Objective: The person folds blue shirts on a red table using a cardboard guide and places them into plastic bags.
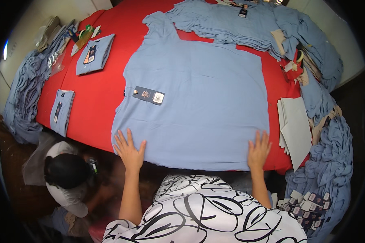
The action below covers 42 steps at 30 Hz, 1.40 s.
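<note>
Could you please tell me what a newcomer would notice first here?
Probably the blue garment spread across the middle of the red table, with the left hand and right hand at its near corners. The dark tag on its left side also stands out.

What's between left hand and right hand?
Head view: the lower part of the light-blue shirt, spread flat, spans the stretch from left hand to right hand.

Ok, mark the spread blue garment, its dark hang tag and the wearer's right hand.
Spread blue garment (198, 105): head view, cloth's middle.
Dark hang tag (148, 96): head view, middle of face.
Right hand (258, 152): head view, back of hand.
</note>
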Motion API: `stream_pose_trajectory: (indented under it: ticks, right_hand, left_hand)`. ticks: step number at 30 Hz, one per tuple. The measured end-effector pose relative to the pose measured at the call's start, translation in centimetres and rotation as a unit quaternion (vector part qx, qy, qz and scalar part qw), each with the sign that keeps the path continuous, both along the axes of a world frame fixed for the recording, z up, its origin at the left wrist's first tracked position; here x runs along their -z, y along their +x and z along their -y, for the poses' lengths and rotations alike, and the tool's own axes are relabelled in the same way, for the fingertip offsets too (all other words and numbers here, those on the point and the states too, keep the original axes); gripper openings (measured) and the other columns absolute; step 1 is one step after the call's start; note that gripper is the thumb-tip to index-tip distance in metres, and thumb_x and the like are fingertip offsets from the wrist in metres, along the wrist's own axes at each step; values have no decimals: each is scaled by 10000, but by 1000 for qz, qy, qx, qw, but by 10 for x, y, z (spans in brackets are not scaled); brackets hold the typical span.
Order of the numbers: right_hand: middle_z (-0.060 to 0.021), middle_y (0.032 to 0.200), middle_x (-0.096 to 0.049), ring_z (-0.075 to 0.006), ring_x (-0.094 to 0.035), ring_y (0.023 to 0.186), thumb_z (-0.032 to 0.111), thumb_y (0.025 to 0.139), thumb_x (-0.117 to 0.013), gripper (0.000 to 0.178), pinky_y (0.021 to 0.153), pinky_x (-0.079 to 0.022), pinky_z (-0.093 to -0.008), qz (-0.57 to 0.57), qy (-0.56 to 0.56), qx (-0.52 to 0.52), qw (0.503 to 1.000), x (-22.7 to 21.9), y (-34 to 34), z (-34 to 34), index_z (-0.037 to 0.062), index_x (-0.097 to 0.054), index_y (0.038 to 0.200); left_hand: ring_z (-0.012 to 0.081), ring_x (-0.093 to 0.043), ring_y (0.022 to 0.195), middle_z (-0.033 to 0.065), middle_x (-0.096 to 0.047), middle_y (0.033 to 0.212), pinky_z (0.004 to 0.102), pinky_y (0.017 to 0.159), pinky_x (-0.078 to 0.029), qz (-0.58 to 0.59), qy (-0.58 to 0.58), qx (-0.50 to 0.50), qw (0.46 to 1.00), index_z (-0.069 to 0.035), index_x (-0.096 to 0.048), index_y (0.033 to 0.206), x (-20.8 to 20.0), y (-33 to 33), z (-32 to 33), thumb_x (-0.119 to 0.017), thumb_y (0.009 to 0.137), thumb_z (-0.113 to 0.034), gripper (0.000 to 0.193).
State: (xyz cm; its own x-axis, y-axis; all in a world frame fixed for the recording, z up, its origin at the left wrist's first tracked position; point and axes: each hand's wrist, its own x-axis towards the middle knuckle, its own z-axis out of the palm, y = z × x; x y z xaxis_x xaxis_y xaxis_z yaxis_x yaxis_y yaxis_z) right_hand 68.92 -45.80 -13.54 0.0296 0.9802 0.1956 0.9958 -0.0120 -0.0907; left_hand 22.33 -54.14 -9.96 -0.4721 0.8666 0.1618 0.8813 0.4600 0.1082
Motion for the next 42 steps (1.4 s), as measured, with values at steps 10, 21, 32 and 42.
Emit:
stream_pose_trajectory:
  ticks: [10,21,32,42]
  right_hand:
    - [-171,1539,-304,-347,-230,1445,187,963,-519,519,1176,-155,-521,-106,78,-51,990,-31,-33,-130,58,-388,1448]
    - [-88,1577,-271,-284,-171,1477,496,1005,-367,575,1183,-91,-526,-27,-13,16,999,-16,-56,-296,213,-340,1505]
    - [-71,1585,-258,-274,-164,1481,517,996,-369,598,1166,-74,-579,11,29,-7,999,-13,-59,-347,223,-314,1514]
    - [-127,1568,-274,-325,-189,1467,415,987,-464,595,1166,-81,-578,-75,39,-7,996,-44,-54,-245,138,-336,1499]
  left_hand:
    - [351,-401,1307,146,-440,1433,549,1095,-276,231,110,260,931,-83,-585,1267,-22,-1,-97,-701,826,-215,475]
    - [315,-496,1169,110,-519,1332,481,1013,-362,82,199,129,968,-139,-581,1294,-29,-116,-192,-668,872,-223,439]
    - [264,-380,1361,39,-454,1462,515,1114,-267,50,108,205,971,-196,-565,1336,-19,-151,-276,-513,975,-310,383]
    - [331,-415,1334,144,-454,1448,491,1085,-337,-51,72,98,991,-134,-488,1400,-53,-179,-225,-604,910,-247,517]
